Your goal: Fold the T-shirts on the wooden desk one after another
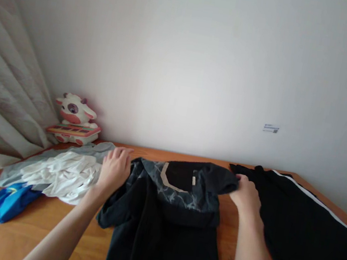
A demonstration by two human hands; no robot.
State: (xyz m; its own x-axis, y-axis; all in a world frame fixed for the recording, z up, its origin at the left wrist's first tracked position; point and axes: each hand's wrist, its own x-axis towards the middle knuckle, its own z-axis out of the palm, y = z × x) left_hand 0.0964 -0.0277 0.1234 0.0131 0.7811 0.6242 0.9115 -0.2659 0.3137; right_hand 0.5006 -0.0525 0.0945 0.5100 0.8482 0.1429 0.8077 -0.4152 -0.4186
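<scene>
A black shirt (174,249) with a grey patterned upper part and a beige-edged neckline lies in front of me on the wooden table. My right hand (247,194) is closed on the end of its right sleeve, which is lifted a little off the tabletop. On the other side, my left hand (117,166) is at the shirt's left shoulder. Its fingers are bent, and the back of the hand hides whether cloth is pinched in them. The left sleeve hangs in folds beside my left forearm.
Crumpled white clothing (70,175) and a blue cloth (5,202) lie at the left on the table (81,251). A cow toy with a keyboard (75,119) stands at the back left by the curtain (9,60). Black clothing with a white stripe (304,238) spreads along the right.
</scene>
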